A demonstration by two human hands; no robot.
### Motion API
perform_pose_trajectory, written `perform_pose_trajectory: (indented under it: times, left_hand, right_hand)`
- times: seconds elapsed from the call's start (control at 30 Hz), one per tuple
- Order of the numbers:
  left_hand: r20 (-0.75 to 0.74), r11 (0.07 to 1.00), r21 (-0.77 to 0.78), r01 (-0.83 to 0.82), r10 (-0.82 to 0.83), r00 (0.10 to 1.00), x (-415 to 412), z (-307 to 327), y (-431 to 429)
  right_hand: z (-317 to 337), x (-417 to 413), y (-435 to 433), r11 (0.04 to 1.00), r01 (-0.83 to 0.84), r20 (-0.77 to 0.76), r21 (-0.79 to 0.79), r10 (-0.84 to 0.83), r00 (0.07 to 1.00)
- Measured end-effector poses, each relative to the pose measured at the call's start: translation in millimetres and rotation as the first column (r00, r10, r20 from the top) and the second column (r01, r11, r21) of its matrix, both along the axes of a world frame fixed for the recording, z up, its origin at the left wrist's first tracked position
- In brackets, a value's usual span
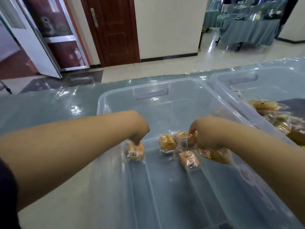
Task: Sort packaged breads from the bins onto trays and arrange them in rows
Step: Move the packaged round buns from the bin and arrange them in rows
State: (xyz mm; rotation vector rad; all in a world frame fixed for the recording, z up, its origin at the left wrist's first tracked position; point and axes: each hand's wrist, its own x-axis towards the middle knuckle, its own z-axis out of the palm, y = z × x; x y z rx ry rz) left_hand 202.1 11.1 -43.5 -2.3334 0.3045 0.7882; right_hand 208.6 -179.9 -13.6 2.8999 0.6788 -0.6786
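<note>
Sorting partly done, as I judge it: one bin nearly bare, another with a pile yet to move, no tray in view.
On the desk (49, 103), under glossy plastic sheeting, the middle bin (102, 103) holds only a few breads, while the right bin (242, 79) keeps its pile of breads (277, 116). Rows cannot be judged. The right hand (208, 133) has its fingers closed round a bunch of packets (184, 141), with two loose packets (189, 160) lying just beside it. The left hand (139, 126) pinches a single packet (135, 152) by its top. The bin's tall walls must be cleared on lifting out. A brown door (115, 30) stands far off.
</note>
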Motion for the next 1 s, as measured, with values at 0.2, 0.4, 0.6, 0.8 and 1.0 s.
perform_pose_trajectory:
  times: [0.2,0.4,0.6,0.8,1.0]
  left_hand:
    - [-0.138,0.982,0.168,0.087,-0.064,0.988,22,-48,-2]
    - [-0.261,0.985,0.172,0.008,0.038,0.965,19,-93,8]
    - [-0.257,0.989,0.143,0.048,-0.01,0.966,22,-101,12]
    - [-0.216,0.996,0.069,-0.054,0.068,0.974,23,-92,0]
    - [-0.02,0.933,-0.326,-0.152,0.154,0.988,52,-65,-25]
  right_hand:
    - [-11,7,-14,1.0,-0.024,-0.003,-0.013,0.024,1.0]
    - [-19,23,-17,0.998,-0.053,0.011,-0.031,0.053,0.999]
    - [-17,19,-16,0.995,-0.076,-0.014,-0.064,0.075,0.997]
    - [-15,15,-19,0.997,-0.06,-0.008,-0.042,0.06,0.998]
    - [-17,17,-17,0.991,-0.063,-0.071,-0.119,0.055,0.996]
